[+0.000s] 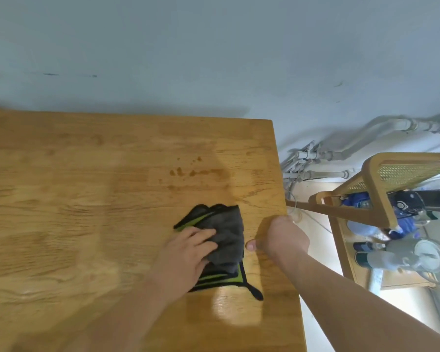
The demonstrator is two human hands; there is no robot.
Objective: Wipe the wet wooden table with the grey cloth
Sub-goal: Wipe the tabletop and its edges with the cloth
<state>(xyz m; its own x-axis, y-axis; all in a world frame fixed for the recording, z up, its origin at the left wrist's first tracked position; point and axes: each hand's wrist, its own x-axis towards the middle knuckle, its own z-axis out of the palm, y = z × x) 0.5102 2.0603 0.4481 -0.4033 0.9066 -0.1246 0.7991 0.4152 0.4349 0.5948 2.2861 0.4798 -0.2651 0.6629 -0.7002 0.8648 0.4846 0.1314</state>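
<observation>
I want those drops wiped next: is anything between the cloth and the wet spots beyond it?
Nothing visible. Only bare wooden table lies between the grey cloth under the left hand and the wet spots; the right hand rests beside the cloth, off that path.

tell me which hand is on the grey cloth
The left hand, fingers flat on the grey cloth; the right hand sits beside the cloth at the table edge.

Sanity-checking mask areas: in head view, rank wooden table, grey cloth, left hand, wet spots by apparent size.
1. wooden table
2-3. grey cloth and left hand: similar; the hand covers part of the cloth, so unranked
4. wet spots
</observation>
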